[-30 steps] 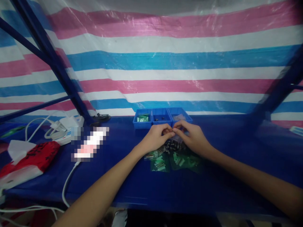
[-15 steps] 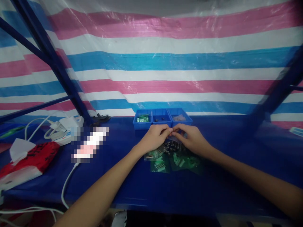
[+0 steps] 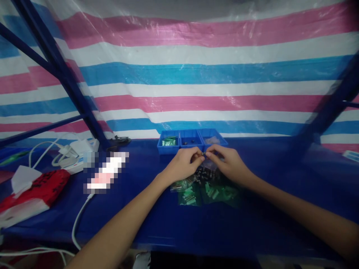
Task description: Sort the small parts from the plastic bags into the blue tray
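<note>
My left hand (image 3: pixel 186 161) and my right hand (image 3: pixel 226 160) meet fingertip to fingertip just in front of the blue bins. Between their pinched fingers sits a small dark part (image 3: pixel 203 153), too small to name, and both hands grip it. Below them lies a pile of small dark and silvery pieces (image 3: pixel 206 175). Clear bags with metal pins (image 3: pixel 181 185) rest at its left. Nearer to me are green-tinted bags of pale parts, one on the left (image 3: pixel 190 196) and one on the right (image 3: pixel 215 192).
Three joined blue bins (image 3: pixel 168 149) stand at the back; they hold green packets, a few dark bits and clear bags. At left are a pixelated bright device (image 3: pixel 108 172) on a white cable (image 3: pixel 75 224), a power strip (image 3: pixel 77 164) and a red-and-white bag (image 3: pixel 53 185). Blue frame posts (image 3: pixel 67 89) flank the table.
My fingertips have parted slightly, so the small dark part now shows between them. My right index finger has lifted a little. The bags and bins stay where they were.
</note>
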`<state>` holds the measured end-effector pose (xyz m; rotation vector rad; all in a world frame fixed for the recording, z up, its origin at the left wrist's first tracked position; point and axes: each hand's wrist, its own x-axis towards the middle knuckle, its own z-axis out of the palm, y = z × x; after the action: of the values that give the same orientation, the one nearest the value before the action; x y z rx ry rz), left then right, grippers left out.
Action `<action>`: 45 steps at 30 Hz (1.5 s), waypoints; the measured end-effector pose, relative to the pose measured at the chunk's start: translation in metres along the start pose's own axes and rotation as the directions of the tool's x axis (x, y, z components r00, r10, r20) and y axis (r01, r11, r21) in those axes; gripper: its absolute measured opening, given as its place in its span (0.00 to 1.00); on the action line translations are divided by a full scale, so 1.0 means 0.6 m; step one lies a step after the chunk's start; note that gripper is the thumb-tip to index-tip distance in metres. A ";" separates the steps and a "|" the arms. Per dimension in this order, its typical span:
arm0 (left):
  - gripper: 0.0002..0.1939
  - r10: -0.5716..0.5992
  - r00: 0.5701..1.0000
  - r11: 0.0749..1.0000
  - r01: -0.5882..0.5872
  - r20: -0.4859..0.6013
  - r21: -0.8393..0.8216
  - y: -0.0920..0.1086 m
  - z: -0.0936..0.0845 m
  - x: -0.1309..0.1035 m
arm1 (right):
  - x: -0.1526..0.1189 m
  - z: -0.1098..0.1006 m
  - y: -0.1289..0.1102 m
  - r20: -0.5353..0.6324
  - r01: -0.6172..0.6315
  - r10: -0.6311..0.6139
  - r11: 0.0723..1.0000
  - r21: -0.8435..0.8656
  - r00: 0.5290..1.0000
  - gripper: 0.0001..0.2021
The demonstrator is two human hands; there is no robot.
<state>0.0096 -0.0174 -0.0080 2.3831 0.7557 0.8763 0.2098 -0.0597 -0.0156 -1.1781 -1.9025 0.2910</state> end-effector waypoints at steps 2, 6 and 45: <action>0.10 0.004 1.000 1.000 -0.004 0.001 0.015 -0.001 0.000 -0.001 | 0.000 0.000 -0.002 -0.007 0.004 -0.004 0.999 0.042 1.000 0.08; 0.15 0.036 0.999 0.992 -0.040 0.033 0.116 0.000 0.000 -0.002 | -0.003 0.001 -0.006 0.016 0.040 -0.041 0.999 0.007 0.999 0.09; 0.08 -0.174 0.917 0.984 0.175 0.359 0.030 -0.027 -0.084 0.004 | -0.007 0.017 -0.012 0.354 0.344 -0.226 0.884 -0.318 0.908 0.13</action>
<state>-0.0289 0.0082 0.0172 2.3345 0.7981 0.3490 0.1986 -0.0645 -0.0198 -1.1112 -2.4580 -0.0652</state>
